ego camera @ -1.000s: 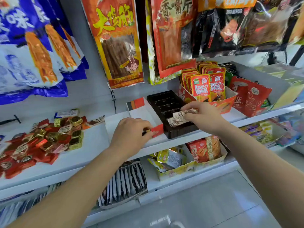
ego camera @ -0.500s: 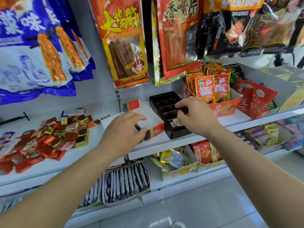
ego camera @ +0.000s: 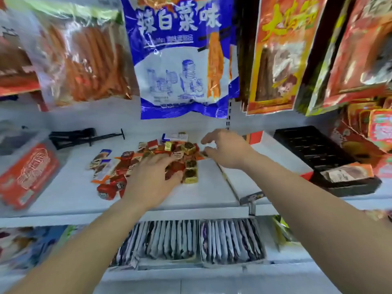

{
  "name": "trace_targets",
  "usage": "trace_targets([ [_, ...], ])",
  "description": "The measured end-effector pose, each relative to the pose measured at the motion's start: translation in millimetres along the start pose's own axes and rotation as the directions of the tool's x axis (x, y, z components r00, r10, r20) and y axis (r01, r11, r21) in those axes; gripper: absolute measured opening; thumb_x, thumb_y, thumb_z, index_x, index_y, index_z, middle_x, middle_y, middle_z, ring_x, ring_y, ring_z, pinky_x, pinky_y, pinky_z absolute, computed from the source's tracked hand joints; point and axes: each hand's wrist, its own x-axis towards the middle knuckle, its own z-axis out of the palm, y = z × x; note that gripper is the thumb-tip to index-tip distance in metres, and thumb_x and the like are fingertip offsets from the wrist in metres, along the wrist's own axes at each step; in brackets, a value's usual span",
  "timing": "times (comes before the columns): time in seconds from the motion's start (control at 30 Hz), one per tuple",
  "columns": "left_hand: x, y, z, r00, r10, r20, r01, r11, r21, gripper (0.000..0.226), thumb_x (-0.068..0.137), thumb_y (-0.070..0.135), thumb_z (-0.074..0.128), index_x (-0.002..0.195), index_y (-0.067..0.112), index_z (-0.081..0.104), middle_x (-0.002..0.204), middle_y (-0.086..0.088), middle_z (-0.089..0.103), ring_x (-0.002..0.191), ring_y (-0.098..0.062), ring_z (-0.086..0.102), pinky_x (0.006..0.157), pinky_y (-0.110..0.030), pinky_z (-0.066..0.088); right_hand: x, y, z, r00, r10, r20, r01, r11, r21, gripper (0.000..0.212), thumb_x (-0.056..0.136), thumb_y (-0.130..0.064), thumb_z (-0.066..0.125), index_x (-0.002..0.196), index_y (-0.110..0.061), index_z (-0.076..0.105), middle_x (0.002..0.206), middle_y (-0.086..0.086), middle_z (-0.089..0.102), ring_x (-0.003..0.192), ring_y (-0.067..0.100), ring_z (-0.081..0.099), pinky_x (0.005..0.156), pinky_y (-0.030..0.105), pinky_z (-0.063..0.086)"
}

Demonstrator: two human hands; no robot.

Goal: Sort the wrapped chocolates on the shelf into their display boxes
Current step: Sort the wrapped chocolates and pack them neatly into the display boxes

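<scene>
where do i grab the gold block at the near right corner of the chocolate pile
Probably its left and right faces, pinched from above, coming in from the near right where the shelf is bare. The gold block lies flat at the corner of the pile, another gold piece against its far face and the left hand close on its left.

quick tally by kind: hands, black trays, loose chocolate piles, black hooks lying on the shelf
hands: 2 (left hand, right hand)
black tray: 1
loose chocolate pile: 1
black hook: 1
total: 5
</scene>
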Motion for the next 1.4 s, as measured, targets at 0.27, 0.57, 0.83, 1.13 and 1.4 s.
trace_targets([
  [0.27, -0.4, -20.9, 17.1, 0.993, 0.063, -0.102, -0.070, 0.996, -0.062, 0.041, 0.091, 0.052, 0.054, 0.124, 0.030, 0.062, 0.143, 0.010, 0.048, 0.124, -0.016, 0.051, 0.108, -0.041, 0.039, 29.4, 4.2, 44.2, 0.991, 0.058, 0.119, -0.029, 0.972, -0.234, 0.029, 0.098, -0.036, 0.048, 0.122, -0.025, 0.061, 0.117, 0.008, 0.055, 0.112, 0.031, 0.054, 0.090, 0.044, 0.049],
  [0.57, -7.3, -29.6, 11.2, 0.997, 0.027, -0.072, -0.041, 0.978, -0.207, 0.045, 0.093, 0.051, 0.055, 0.136, 0.037, 0.054, 0.151, 0.019, 0.038, 0.136, -0.008, 0.038, 0.110, -0.030, 0.032, 17.6, -2.9, 35.2, 0.958, -0.035, -0.285, 0.073, 0.989, 0.125, 0.020, 0.095, -0.023, 0.062, 0.115, -0.022, 0.067, 0.110, -0.002, 0.066, 0.096, 0.018, 0.062, 0.081, 0.040, 0.053],
  [0.83, -16.9, -30.3, -31.9, 0.980, -0.056, -0.191, -0.087, 0.741, -0.665, 0.040, 0.087, 0.032, 0.071, 0.125, 0.039, 0.059, 0.111, 0.015, 0.069, 0.094, 0.000, 0.065, 0.082, -0.024, 0.054, -8.1, -71.5, 30.1, 0.978, -0.161, -0.130, 0.204, 0.852, 0.482, 0.013, 0.085, -0.026, 0.076, 0.097, -0.028, 0.077, 0.086, -0.019, 0.071, 0.073, -0.006, 0.060, 0.066, 0.010, 0.042],
  [1.13, -27.4, -57.7, -31.9, 0.886, -0.413, -0.210, 0.179, 0.722, -0.668, 0.015, 0.085, 0.028, 0.074, 0.095, 0.026, 0.064, 0.080, 0.014, 0.065, 0.071, 0.003, 0.061, 0.054, -0.006, 0.045, 20.8, -36.8, 59.1, 0.987, -0.139, 0.075, 0.145, 0.987, -0.071, 0.046, 0.097, -0.050, 0.039, 0.139, -0.036, 0.052, 0.145, -0.008, 0.052, 0.132, 0.024, 0.044, 0.106, 0.045, 0.040],
  [1.4, -24.9, -72.6, -19.1, 0.886, -0.402, -0.231, 0.241, 0.825, -0.511, 0.016, 0.087, 0.030, 0.072, 0.096, 0.031, 0.059, 0.073, 0.009, 0.064, 0.074, -0.011, 0.063, 0.066, -0.037, 0.054, 33.9, -33.3, 66.7, 0.998, 0.049, 0.038, -0.048, 0.998, -0.048, 0.047, 0.098, -0.056, 0.041, 0.137, -0.032, 0.051, 0.122, 0.004, 0.065, 0.114, 0.028, 0.058, 0.089, 0.046, 0.053],
])
